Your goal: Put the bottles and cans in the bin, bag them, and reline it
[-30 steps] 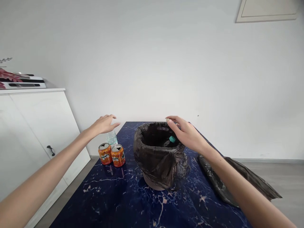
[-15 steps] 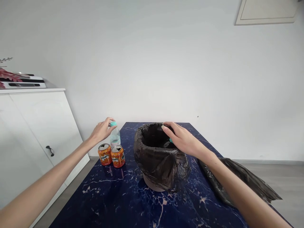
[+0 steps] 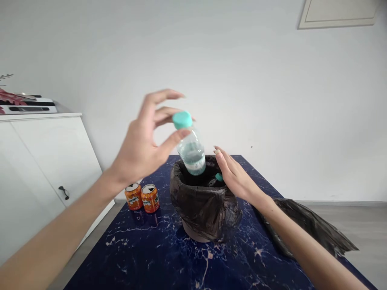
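Shiny blue table (image 3: 136, 249) | our left hand (image 3: 140, 147) pinches the small bottle (image 3: 191, 151) near its cap (image 3: 182, 119), tilted over the black-bagged bin (image 3: 196, 205) | our right hand (image 3: 238, 177) is stretched flat beside the bin's mouth | we think bottle's light, squashy, maybe slippery; best held under the cap

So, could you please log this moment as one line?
left hand: grips teal-capped plastic bottle, tilted | right hand: open, beside black-bag-lined bin | Mirinda cans: two, upright on blue marbled table
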The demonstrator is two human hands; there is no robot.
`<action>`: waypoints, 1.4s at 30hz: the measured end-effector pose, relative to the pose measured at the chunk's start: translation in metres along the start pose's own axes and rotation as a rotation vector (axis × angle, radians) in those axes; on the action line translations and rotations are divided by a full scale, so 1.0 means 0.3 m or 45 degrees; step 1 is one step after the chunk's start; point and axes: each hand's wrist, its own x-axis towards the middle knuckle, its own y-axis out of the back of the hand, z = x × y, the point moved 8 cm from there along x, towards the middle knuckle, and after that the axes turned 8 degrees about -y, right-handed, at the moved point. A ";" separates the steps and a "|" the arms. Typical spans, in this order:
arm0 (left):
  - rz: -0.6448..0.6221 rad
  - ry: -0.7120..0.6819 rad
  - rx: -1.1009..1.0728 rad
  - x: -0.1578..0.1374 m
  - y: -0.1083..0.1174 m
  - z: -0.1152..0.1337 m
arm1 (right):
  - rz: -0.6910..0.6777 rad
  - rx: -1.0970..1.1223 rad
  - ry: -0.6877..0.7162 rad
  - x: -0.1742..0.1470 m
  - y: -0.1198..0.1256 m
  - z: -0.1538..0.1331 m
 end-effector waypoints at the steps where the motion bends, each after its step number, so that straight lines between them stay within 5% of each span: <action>1: -0.105 0.030 0.001 0.002 -0.039 0.008 | 0.026 0.027 0.003 -0.001 0.003 0.004; 6: -0.607 0.168 0.005 -0.031 -0.243 -0.051 | 0.123 0.157 0.004 -0.010 0.013 0.021; 10: -0.856 0.197 -0.077 -0.068 -0.388 -0.118 | 0.160 0.191 0.036 -0.018 0.015 0.018; 16: -0.889 0.196 -0.253 -0.061 -0.514 -0.173 | 0.140 0.227 0.103 -0.022 0.023 -0.004; 24: -0.968 0.256 -0.223 -0.090 -0.561 -0.210 | 0.187 0.222 -0.040 -0.013 0.031 0.054; 30: -0.863 0.282 0.072 -0.112 -0.478 -0.242 | 0.279 0.154 0.036 -0.017 0.058 0.041; 34: -0.589 0.400 0.200 -0.150 -0.290 -0.327 | 0.324 -0.021 0.114 -0.039 0.072 0.007; 37: -0.532 0.570 0.342 -0.248 -0.143 -0.443 | 0.347 -0.074 0.192 -0.056 0.069 -0.021; 39: -0.659 0.695 0.402 -0.354 -0.089 -0.523 | 0.355 -0.079 0.226 -0.061 0.062 -0.031; 42: -1.172 0.858 0.367 -0.572 -0.104 -0.594 | 0.373 -0.063 0.239 -0.061 0.055 -0.032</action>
